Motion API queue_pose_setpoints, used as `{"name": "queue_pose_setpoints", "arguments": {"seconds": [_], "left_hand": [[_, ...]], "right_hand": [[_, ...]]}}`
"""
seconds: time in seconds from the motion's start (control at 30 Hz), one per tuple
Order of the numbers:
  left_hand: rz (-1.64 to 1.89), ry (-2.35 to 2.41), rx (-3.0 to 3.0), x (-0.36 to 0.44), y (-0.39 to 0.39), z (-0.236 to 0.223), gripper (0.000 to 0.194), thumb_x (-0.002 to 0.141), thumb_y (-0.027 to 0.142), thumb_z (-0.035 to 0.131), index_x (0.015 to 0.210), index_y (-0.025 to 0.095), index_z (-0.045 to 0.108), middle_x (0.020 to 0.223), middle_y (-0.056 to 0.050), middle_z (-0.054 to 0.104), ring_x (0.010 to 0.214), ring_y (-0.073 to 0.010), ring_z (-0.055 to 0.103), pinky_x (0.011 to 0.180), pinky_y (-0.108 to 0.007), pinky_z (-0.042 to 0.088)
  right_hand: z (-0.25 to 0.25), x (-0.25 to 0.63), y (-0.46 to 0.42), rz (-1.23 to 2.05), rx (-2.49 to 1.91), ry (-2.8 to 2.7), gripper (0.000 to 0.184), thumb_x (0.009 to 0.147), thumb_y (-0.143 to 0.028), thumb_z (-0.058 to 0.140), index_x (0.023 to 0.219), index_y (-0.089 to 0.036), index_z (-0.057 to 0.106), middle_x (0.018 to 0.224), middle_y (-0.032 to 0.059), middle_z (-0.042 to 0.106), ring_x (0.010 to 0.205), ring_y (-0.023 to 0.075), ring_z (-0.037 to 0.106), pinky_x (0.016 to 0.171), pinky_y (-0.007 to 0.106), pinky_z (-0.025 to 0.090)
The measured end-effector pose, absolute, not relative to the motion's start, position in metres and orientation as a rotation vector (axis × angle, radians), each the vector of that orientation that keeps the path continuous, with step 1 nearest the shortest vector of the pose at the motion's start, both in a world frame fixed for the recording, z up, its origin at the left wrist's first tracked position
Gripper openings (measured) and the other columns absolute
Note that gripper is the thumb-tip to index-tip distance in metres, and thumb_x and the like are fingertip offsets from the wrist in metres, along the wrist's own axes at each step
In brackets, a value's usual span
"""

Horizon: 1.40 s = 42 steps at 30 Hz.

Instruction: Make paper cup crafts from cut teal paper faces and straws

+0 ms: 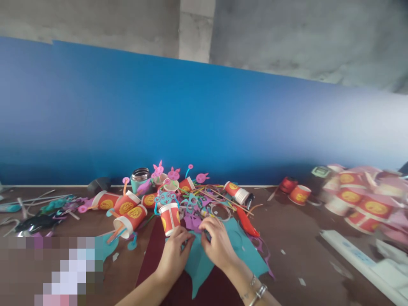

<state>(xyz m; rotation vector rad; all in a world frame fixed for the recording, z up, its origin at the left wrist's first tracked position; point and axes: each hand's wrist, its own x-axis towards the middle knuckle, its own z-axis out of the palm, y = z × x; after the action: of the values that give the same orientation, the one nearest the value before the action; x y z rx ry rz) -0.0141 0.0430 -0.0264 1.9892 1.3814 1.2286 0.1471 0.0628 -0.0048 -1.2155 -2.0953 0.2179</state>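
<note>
My left hand (176, 251) is closed in a pinch at the upper left edge of a teal craft sheet (242, 248), and bits of teal show between its fingers. On the same sheet, my right hand (217, 243) has its fingers curled; a small dark patch shows under them, too hidden to name. Just beyond my left hand stands a red and white paper cup (170, 219) with a teal cut-out face (165, 198) above it. Purple cut-out scraps (192, 222) lie beyond my fingertips.
Several decorated paper cups (127, 207) and a teal thermos (140, 179) stand along the back left. Red scissors handles (247, 223) lie right of the scraps. More cups are heaped at right (360, 197), near a white strip (360, 259). A blue partition (191, 119) rises behind.
</note>
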Motion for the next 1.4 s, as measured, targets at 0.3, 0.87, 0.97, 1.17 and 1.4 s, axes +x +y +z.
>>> {"name": "queue_pose_setpoints", "arguments": {"seconds": [0.3,0.87,0.97,1.17,1.4], "left_hand": [[1.1,1.276,1.364,-0.001,0.044,-0.022,0.009,0.078,0.025,0.05,0.075,0.017,0.052,0.066,-0.002,0.065,0.05,-0.0142,0.06,0.043,-0.022,0.041],[1.447,1.314,1.469,0.021,0.063,-0.045,0.017,0.078,0.032,0.054,0.076,0.019,0.065,0.076,-0.003,0.068,0.075,-0.0189,0.063,0.068,-0.028,0.049],[1.471,1.352,1.529,0.021,0.059,-0.039,0.019,0.08,0.035,0.053,0.077,0.019,0.063,0.076,-0.003,0.068,0.072,-0.0193,0.062,0.065,-0.028,0.047],[1.455,1.226,1.401,0.027,0.059,-0.037,0.023,0.085,0.042,0.046,0.079,0.02,0.053,0.072,-0.004,0.065,0.059,-0.0168,0.058,0.055,-0.027,0.045],[1.499,1.181,1.423,0.029,0.057,-0.038,0.019,0.087,0.039,0.043,0.079,0.022,0.046,0.068,0.001,0.055,0.059,-0.014,0.052,0.056,-0.025,0.044]], "right_hand": [[0.0,0.159,0.108,0.075,-1.769,-2.084,0.02,0.076,-0.015,0.053,0.092,-0.017,0.065,0.101,0.0089,0.062,0.102,0.0255,0.052,0.086,0.034,0.038],[-0.02,0.159,0.1,0.111,-1.566,-2.053,0.007,0.078,-0.02,0.058,0.083,-0.02,0.062,0.085,0.0045,0.067,0.089,0.0228,0.059,0.078,0.031,0.036],[-0.019,0.163,0.099,0.085,-1.529,-2.083,0.017,0.083,-0.031,0.056,0.073,-0.022,0.065,0.084,0.0044,0.065,0.09,0.0229,0.057,0.076,0.031,0.037],[-0.025,0.188,0.112,-0.034,-1.754,-1.936,0.013,0.075,-0.014,0.06,0.082,-0.02,0.068,0.1,0.0085,0.065,0.102,0.0292,0.053,0.081,0.037,0.037],[-0.027,0.189,0.117,0.003,-1.454,-1.899,0.01,0.077,-0.013,0.052,0.076,-0.019,0.06,0.087,0.007,0.066,0.088,0.0235,0.059,0.079,0.035,0.04]]}}
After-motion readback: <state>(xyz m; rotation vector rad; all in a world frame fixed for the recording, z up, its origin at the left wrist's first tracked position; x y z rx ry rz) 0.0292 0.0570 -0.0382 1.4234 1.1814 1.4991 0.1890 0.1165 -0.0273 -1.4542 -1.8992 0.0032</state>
